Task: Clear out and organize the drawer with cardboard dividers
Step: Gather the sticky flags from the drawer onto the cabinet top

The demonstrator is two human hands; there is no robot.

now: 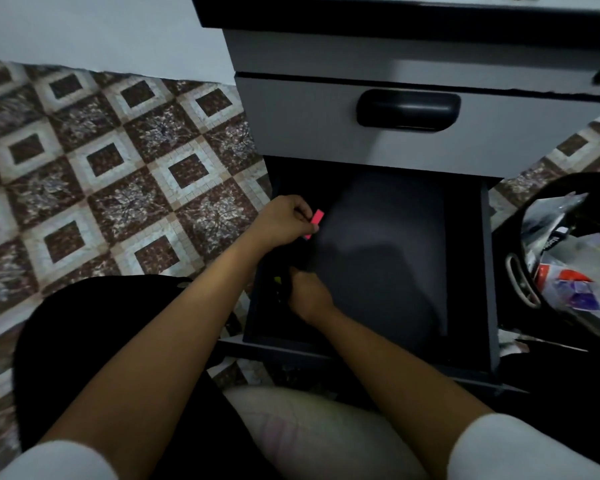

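A small pink item is pinched in the left hand over the left side of the open drawer, and whether anything is held by the right hand in its dark front-left corner cannot be told, so small things there could be overlooked.
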